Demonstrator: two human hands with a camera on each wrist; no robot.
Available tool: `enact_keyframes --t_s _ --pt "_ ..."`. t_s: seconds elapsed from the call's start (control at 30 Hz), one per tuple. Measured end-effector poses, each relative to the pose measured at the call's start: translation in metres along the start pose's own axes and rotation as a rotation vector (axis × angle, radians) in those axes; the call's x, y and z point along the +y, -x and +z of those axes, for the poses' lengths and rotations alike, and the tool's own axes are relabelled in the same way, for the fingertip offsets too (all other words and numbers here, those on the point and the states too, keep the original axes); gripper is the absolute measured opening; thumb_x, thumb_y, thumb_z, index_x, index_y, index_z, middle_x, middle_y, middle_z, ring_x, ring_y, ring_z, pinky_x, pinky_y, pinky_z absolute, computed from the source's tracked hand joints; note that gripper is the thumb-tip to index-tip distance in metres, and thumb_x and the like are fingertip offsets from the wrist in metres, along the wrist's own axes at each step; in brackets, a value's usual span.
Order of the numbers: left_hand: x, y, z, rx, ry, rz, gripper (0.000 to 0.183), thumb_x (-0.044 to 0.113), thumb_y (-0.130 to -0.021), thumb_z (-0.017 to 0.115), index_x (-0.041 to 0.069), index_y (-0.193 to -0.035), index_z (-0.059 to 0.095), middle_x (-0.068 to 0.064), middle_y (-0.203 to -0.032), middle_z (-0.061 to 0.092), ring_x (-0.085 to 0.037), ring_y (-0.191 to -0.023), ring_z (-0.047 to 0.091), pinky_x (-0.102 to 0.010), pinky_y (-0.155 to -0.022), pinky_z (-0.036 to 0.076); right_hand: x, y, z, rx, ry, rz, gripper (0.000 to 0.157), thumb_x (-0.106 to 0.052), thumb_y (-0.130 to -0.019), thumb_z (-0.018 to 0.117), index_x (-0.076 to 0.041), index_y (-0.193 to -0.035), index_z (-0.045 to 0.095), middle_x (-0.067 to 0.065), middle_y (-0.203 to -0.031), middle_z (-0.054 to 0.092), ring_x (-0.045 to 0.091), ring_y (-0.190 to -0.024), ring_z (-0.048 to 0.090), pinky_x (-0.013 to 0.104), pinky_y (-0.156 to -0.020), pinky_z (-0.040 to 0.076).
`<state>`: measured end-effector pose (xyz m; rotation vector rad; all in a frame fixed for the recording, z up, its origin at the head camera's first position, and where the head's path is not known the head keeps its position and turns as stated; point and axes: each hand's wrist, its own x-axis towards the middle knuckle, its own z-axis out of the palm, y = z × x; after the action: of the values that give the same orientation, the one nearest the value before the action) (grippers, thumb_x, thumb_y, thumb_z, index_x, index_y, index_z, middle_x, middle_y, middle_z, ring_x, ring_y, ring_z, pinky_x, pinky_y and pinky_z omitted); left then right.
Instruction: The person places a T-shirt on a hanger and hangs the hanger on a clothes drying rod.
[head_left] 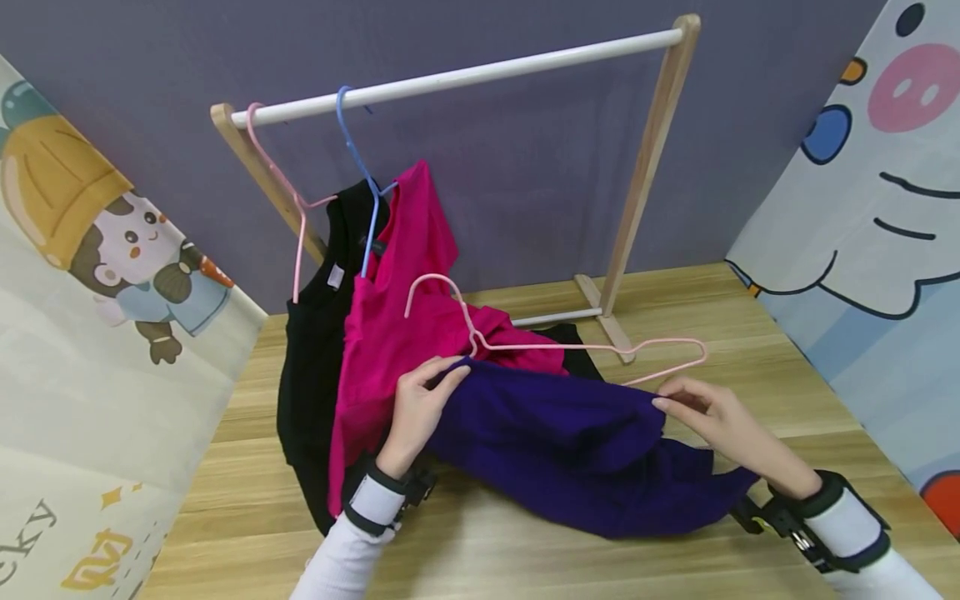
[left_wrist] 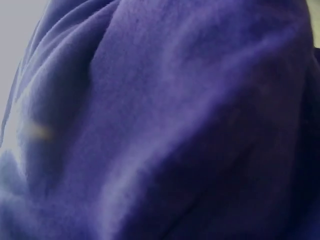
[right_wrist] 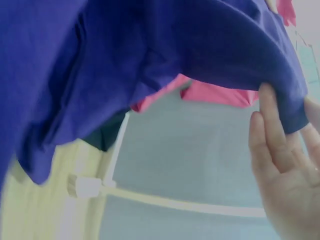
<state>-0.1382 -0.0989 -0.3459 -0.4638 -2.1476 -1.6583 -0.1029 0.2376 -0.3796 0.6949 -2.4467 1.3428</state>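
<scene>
A dark purple garment point(head_left: 555, 442) is stretched between my two hands, its lower part hanging over the wooden table. My left hand point(head_left: 422, 407) pinches its upper left edge, right beside the neck of a pink hanger point(head_left: 555, 347). At the upper right corner, my right hand point(head_left: 712, 417) pinches the cloth between thumb and fingers. The hanger's hook points left, and its right end sticks out beyond the cloth; the rest is hidden behind the garment. Purple cloth point(left_wrist: 165, 100) fills the left wrist view, hiding the left hand. The right wrist view shows the right fingers point(right_wrist: 272, 120) on the hem.
A clothes rack point(head_left: 465, 77) with wooden posts stands at the back. On its left end hang a black garment point(head_left: 307, 383) on a pink hanger point(head_left: 298, 225) and a magenta garment point(head_left: 405, 317) on a blue hanger point(head_left: 372, 208). Cartoon-printed panels point(head_left: 847, 183) flank the table point(head_left: 247, 500).
</scene>
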Motion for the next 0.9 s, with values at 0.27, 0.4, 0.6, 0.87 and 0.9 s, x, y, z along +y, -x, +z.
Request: enact_keyframes --t_s 0.27,0.4,0.6,0.87,0.9 --pt "-0.002 0.004 0.0 0.026 0.007 -0.001 0.013 -0.003 -0.072 0.066 -0.004 -0.084 0.065 -0.023 -0.082 0.065 -0.016 -0.078 0.058 -0.014 -0.072 0.043 -0.001 -0.006 -0.019 0.178 0.183 -0.106 0.026 0.015 -0.071 0.06 -0.009 -0.082 0.061 -0.015 -0.079 0.057 0.002 -0.054 0.044 0.017 -0.044 0.035" --pt "-0.003 0.006 -0.001 0.036 0.018 0.003 0.013 -0.005 -0.07 0.066 -0.006 -0.083 0.065 -0.024 -0.081 0.064 -0.014 -0.076 0.058 -0.013 -0.07 0.044 0.0 -0.007 -0.031 0.217 0.25 -0.141 0.023 0.013 -0.074 0.058 -0.008 -0.084 0.061 -0.012 -0.081 0.056 0.001 -0.051 0.038 0.019 -0.043 0.032" --pt "-0.005 0.01 -0.003 0.011 0.031 -0.001 0.013 -0.005 -0.071 0.065 -0.006 -0.085 0.065 -0.025 -0.082 0.064 -0.013 -0.076 0.059 -0.012 -0.068 0.045 -0.002 -0.008 -0.047 0.22 0.314 -0.112 0.022 0.01 -0.076 0.058 -0.01 -0.086 0.061 -0.008 -0.075 0.056 0.0 -0.047 0.03 0.022 -0.041 0.026" --pt "-0.003 0.013 -0.006 -0.071 0.012 0.009 0.013 -0.004 -0.074 0.064 -0.004 -0.086 0.065 -0.022 -0.083 0.065 -0.017 -0.077 0.059 -0.016 -0.07 0.046 -0.006 -0.016 -0.052 0.225 0.432 -0.191 0.025 0.009 -0.072 0.063 -0.011 -0.087 0.063 -0.008 -0.079 0.057 0.0 -0.056 0.042 0.017 -0.047 0.036" --pt "-0.001 0.012 -0.006 -0.085 0.0 0.011 0.013 -0.004 -0.074 0.064 -0.004 -0.087 0.065 -0.022 -0.082 0.065 -0.017 -0.077 0.059 -0.018 -0.07 0.046 -0.007 -0.017 -0.052 0.223 0.436 -0.19 0.024 0.008 -0.072 0.063 -0.011 -0.087 0.062 -0.008 -0.079 0.057 0.0 -0.057 0.043 0.017 -0.047 0.037"
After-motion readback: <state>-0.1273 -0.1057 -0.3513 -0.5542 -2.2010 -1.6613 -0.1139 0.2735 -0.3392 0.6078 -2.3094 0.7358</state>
